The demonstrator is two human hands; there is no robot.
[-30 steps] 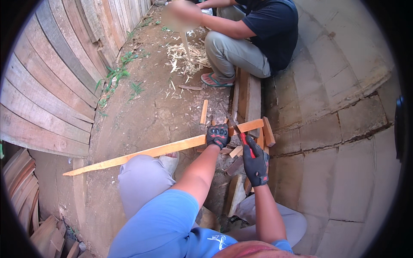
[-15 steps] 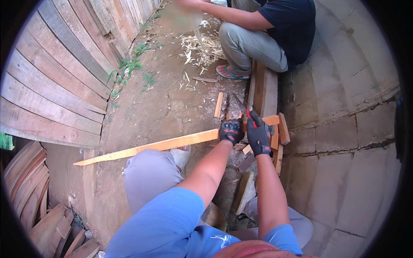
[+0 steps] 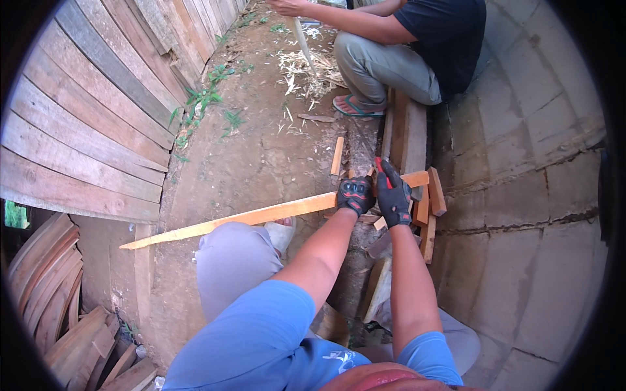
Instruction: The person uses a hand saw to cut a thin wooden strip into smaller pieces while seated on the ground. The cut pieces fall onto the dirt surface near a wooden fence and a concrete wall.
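Note:
A long, pale orange wooden strip [image 3: 274, 212] slants across in front of me, its narrow end at the left above my bent knee. My left hand [image 3: 356, 195], in a black glove with red trim, is closed over the strip near its right end. Just right of it my right hand [image 3: 394, 203], gloved alike, is wrapped round a red-handled tool [image 3: 379, 165] above the strip. The tool's working end cannot be made out. Short wooden offcuts [image 3: 436, 191] lie by the strip's right end.
A co-worker [image 3: 391, 52] squats ahead by a pile of shavings [image 3: 306, 72], holding an upright wooden piece. A thick beam [image 3: 413, 137] runs along the block wall [image 3: 521, 182] at right. Plank fence [image 3: 91, 98] stands left, with stacked curved boards [image 3: 49, 280] near left.
The whole view has shifted slightly, with things sitting a little further right and lower. Both hands keep their grips. The co-worker's hands have come to the picture's top edge.

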